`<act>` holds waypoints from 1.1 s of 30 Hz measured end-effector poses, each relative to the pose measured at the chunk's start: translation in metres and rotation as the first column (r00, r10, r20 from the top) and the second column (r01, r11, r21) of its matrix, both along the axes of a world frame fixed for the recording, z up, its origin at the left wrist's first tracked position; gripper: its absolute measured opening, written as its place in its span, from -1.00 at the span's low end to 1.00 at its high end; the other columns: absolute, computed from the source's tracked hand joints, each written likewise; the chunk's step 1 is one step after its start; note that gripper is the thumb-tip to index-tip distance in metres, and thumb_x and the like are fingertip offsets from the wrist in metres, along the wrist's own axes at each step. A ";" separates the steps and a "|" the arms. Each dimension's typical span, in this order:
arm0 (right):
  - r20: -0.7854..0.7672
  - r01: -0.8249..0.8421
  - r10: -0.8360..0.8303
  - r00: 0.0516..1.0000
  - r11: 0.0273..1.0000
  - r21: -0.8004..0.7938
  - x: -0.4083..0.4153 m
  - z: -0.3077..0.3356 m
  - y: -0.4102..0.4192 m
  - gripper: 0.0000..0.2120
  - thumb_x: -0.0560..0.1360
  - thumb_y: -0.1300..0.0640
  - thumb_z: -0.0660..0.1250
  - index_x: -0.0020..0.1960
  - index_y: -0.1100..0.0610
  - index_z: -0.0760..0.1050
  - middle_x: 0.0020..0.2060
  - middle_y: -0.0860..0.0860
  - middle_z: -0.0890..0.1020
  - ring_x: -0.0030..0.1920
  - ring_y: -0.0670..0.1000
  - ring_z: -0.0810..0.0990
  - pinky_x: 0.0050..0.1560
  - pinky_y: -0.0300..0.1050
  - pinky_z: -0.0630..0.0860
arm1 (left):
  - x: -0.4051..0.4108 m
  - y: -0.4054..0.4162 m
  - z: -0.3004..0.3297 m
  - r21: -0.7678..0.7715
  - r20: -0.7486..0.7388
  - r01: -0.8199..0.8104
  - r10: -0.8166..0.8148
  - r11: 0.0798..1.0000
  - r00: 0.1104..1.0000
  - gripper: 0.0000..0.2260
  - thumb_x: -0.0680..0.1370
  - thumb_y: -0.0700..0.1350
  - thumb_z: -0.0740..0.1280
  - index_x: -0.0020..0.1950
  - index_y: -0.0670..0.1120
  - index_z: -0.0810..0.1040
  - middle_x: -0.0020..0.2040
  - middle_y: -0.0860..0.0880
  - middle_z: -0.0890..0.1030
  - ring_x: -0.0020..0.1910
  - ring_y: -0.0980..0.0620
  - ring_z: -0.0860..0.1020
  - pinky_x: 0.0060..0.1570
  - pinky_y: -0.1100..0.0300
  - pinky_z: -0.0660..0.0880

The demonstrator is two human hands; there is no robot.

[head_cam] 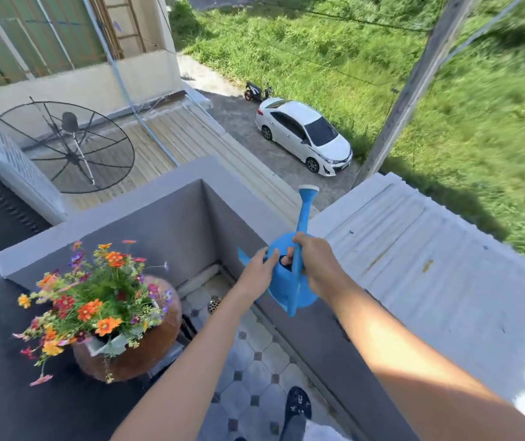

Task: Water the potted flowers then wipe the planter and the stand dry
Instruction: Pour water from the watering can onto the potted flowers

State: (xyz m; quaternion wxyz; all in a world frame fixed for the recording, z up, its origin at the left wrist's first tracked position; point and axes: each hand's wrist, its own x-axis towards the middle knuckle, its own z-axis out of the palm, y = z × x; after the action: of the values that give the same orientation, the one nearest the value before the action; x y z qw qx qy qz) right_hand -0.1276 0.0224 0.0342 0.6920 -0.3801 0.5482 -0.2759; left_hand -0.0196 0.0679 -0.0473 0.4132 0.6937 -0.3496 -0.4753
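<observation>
over the wall, watering can (289,281) spout pointing away

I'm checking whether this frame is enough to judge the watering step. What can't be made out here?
All in the head view:
- Water level in the watering can: the right hand and left hand cover its opening.
- The stand under the planter: hidden by the planter and the flowers.
- Soil wetness: flowers cover it.
- Grass at the right edge: motion-blurred.
- Any cloth for wiping: none in view.
</observation>
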 end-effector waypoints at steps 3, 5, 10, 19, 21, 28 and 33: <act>-0.076 -0.031 0.029 0.997 0.999 -0.030 -0.020 -0.011 -0.026 -0.76 0.69 0.15 0.09 -0.03 0.28 0.42 -0.31 0.14 0.55 -0.35 0.06 0.60 -0.33 -0.17 0.54 | -0.009 -0.036 -0.007 -0.002 -0.018 0.100 -0.100 0.995 0.995 -0.76 0.66 0.00 0.16 0.16 -0.08 0.53 0.03 -0.01 0.62 -0.03 0.07 0.55 -0.11 0.29 0.44; -0.112 -0.063 0.058 0.992 0.997 -0.043 -0.032 -0.015 -0.042 -0.73 0.70 0.13 0.07 0.02 0.30 0.44 -0.26 0.15 0.60 -0.30 0.06 0.62 -0.40 -0.22 0.50 | -0.014 -0.057 -0.013 0.005 -0.019 0.150 -0.150 0.989 0.988 -0.80 0.66 -0.01 0.15 0.07 -0.04 0.54 -0.03 0.00 0.61 -0.03 0.03 0.54 0.01 0.15 0.43; -0.151 -0.097 0.095 0.984 0.995 -0.003 -0.048 -0.032 -0.075 -0.76 0.70 0.10 0.11 0.13 0.25 0.46 -0.01 0.23 0.68 0.00 0.15 0.69 -0.19 -0.13 0.59 | -0.016 -0.098 -0.036 -0.002 -0.045 0.193 -0.193 0.981 0.980 -0.74 0.63 0.07 0.16 0.19 0.03 0.56 0.08 -0.03 0.66 0.12 -0.07 0.59 0.20 -0.04 0.48; -0.140 -0.092 0.096 0.986 0.995 0.033 -0.046 -0.056 -0.102 -0.79 0.70 0.11 0.09 0.07 0.19 0.44 0.06 0.26 0.67 0.12 0.18 0.67 0.10 0.03 0.63 | -0.014 -0.122 -0.043 0.002 0.004 0.227 -0.227 0.974 0.974 -0.74 0.66 0.04 0.09 0.20 0.06 0.53 0.10 -0.01 0.64 0.13 -0.05 0.57 0.22 -0.02 0.46; -0.138 -0.095 0.101 0.985 0.994 0.050 -0.046 -0.064 -0.100 -0.77 0.71 0.11 0.07 0.14 0.23 0.43 0.08 0.27 0.66 0.12 0.20 0.67 0.17 0.09 0.61 | -0.012 -0.123 -0.044 0.018 0.034 0.246 -0.247 0.969 0.969 -0.77 0.65 0.03 0.08 0.14 0.08 0.52 0.09 0.00 0.63 0.13 -0.07 0.56 0.25 -0.07 0.45; -0.116 -0.102 0.106 0.988 0.994 0.041 -0.044 -0.071 -0.094 -0.72 0.70 0.08 0.11 0.24 0.24 0.45 0.04 0.20 0.69 0.04 0.13 0.71 0.01 -0.01 0.66 | -0.010 -0.116 -0.055 -0.004 -0.007 0.244 -0.244 0.970 0.970 -0.73 0.64 0.07 0.09 0.22 0.09 0.51 0.10 0.02 0.64 0.11 -0.03 0.58 0.22 -0.09 0.49; -0.251 -0.145 0.139 0.958 0.989 -0.002 -0.063 -0.057 -0.095 -0.73 0.64 0.01 0.23 0.15 0.19 0.54 -0.04 0.13 0.71 -0.12 0.10 0.74 -0.13 -0.06 0.67 | -0.016 -0.119 -0.035 0.034 0.109 0.138 -0.141 0.990 0.984 -0.64 0.63 -0.04 0.16 0.43 -0.04 0.40 0.35 -0.02 0.51 0.28 0.02 0.48 0.31 0.08 0.40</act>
State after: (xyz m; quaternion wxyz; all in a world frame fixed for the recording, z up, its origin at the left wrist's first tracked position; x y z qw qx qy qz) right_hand -0.1910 -0.0722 -0.0230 0.6316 -0.4571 0.5995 -0.1809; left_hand -0.0356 -0.0513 -0.0823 0.3498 0.6982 -0.4133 -0.4683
